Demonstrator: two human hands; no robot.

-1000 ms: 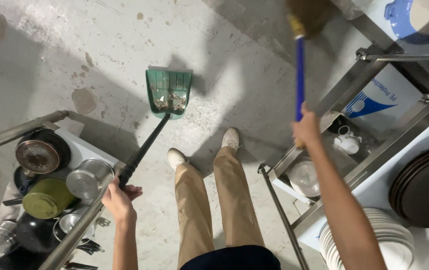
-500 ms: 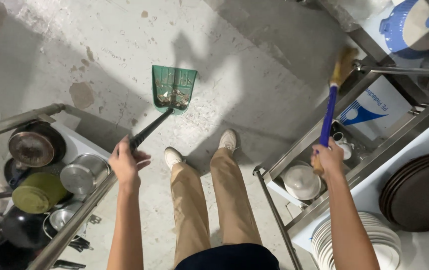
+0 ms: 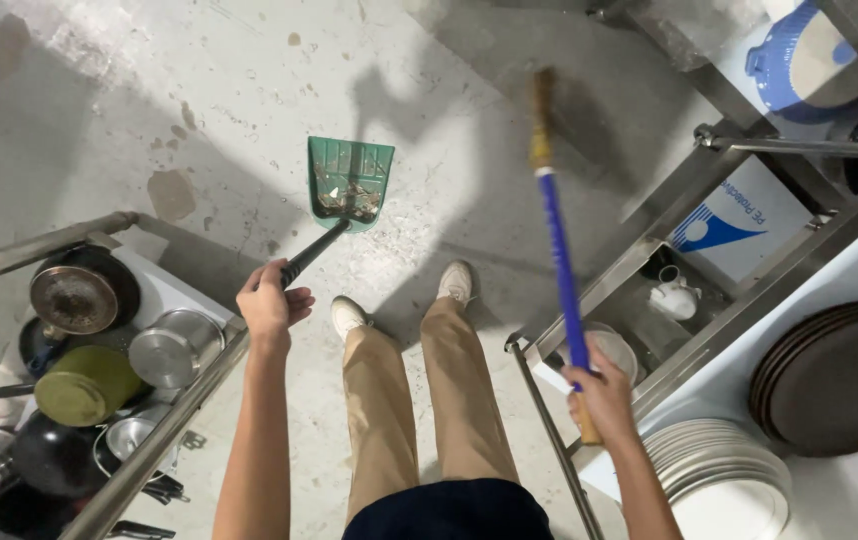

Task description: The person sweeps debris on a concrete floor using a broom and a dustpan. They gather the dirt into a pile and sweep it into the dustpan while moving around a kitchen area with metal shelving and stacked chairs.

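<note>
left hand [image 3: 271, 303] grip wrapped tight round the black handle of the green dustpan [image 3: 350, 183], pan sitting on the concrete floor [image 3: 199, 110] ahead of the shoes with brown scraps in it; right hand [image 3: 604, 395] grip closed on the low wooden end of the blue broom stick [image 3: 559, 255], stick slanting up over the floor. white box with blue swoosh label [image 3: 734, 225] on the right steel rack, stack of white plates [image 3: 724, 475] at its near corner, brown plates [image 3: 839, 375] beside. left rack holds pots [image 3: 174, 345] and an olive lidded pot [image 3: 84, 383].
</note>
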